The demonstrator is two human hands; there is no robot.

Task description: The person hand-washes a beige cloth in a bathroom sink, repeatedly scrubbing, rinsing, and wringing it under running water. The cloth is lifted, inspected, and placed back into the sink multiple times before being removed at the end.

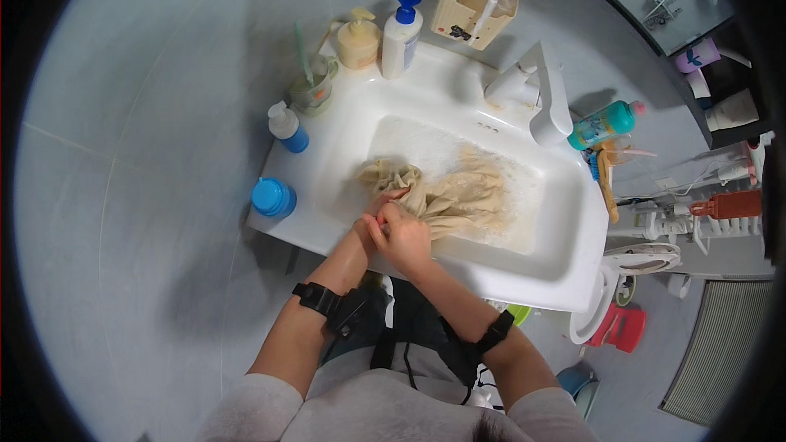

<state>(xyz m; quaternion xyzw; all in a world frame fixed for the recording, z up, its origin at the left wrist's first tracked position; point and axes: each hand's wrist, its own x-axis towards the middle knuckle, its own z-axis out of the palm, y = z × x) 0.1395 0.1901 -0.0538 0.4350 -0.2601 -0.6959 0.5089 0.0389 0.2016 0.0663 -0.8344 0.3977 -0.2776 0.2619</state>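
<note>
A wet beige cloth [457, 196] lies bunched in a white washbasin [559, 245] with foamy water [417, 138]. My left hand [384, 202] is at the near left part of the cloth, its fingers against the gathered folds; it is partly hidden behind my other hand. My right hand [402, 236] is curled with its fingers against my left hand and wrist, beside the cloth. Whether any cloth is between its fingers cannot be made out. Both forearms reach over the basin's near edge and wear black straps.
A faucet [549, 104] overhangs the basin's back right. Around the rim stand a teal bottle [605, 124], a white pump bottle [402, 40], a cream pump jar [358, 43], a cup with toothbrush [312, 95], a blue-and-white bottle [288, 129] and a blue-lidded jar [273, 197].
</note>
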